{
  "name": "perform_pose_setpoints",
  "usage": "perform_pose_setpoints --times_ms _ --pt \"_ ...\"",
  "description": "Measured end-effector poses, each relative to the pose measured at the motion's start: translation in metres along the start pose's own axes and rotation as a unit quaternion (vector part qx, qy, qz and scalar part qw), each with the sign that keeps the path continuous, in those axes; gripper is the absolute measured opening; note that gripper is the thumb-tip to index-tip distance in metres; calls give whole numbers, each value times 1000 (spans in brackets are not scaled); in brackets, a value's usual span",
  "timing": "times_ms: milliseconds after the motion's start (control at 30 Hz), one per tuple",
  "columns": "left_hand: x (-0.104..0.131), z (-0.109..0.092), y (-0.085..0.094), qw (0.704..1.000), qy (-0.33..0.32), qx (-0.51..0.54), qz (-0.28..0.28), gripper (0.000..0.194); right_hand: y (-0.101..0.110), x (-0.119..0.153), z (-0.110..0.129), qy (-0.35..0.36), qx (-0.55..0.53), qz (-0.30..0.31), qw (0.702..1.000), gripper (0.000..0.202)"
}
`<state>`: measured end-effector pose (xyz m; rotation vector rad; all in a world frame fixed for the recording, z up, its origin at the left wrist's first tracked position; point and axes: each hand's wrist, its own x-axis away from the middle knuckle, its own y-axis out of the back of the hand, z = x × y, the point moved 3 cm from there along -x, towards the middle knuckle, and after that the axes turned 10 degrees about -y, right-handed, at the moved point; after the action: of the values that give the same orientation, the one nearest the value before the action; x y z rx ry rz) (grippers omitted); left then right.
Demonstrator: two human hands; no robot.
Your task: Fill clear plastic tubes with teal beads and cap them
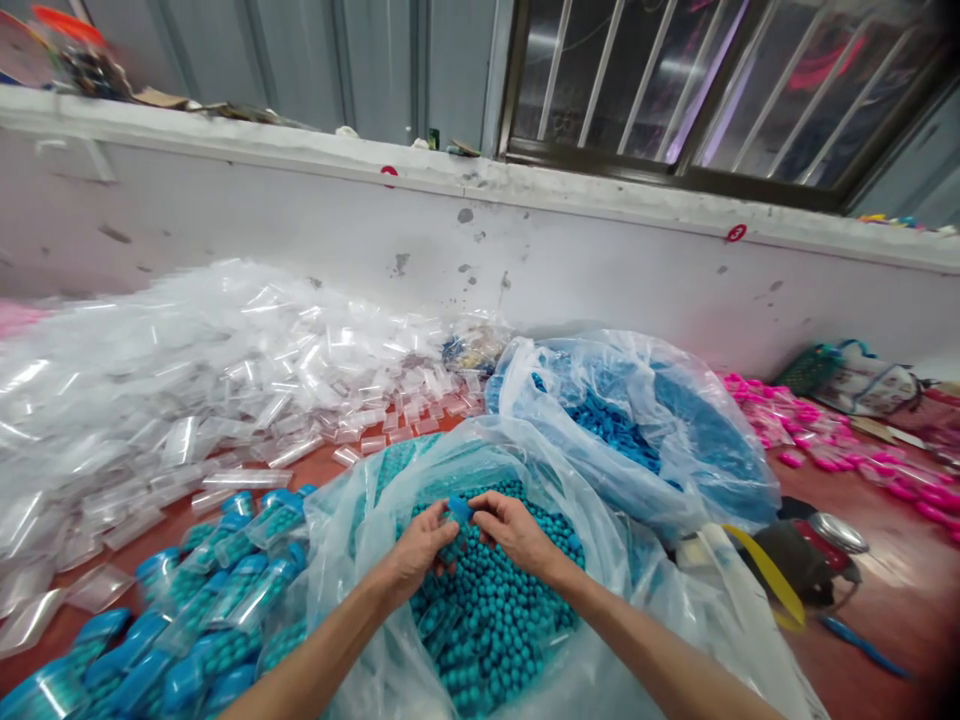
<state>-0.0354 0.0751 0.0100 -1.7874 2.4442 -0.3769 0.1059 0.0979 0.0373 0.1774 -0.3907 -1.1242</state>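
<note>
My left hand (pixel 426 548) holds a small clear container with teal beads in it, above an open plastic bag (pixel 345 520) of teal beads (pixel 495 610). At the container's top, a blue cap (pixel 459 509) sits between my two hands. The fingers of my right hand (pixel 512 530) are closed on this cap. Left of the bag lies a pile of filled containers (pixel 217 590) with blue caps and teal beads inside. Behind, a second plastic bag (pixel 705 450) holds blue caps (pixel 611 425).
A large heap of clear empty containers (pixel 225 350) covers the left back, against a white wall (pixel 315 220). Pink pieces (pixel 810 425) lie at the right. A dark and red device (pixel 817 550) and a blue tool (pixel 866 647) are on the red surface.
</note>
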Motion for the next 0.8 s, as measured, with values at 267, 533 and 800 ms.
perform_pose_setpoints --times_ms 267,533,800 --pt "1 -2 0 1000 -10 -3 10 66 3 4 1 -24 -90 17 995 19" --pt "5 -13 -12 999 -28 15 4 77 3 4 -1 -33 -197 -15 980 21" --pt "2 -4 -8 999 -32 -15 -14 75 1 5 -5 -29 -171 3 985 17"
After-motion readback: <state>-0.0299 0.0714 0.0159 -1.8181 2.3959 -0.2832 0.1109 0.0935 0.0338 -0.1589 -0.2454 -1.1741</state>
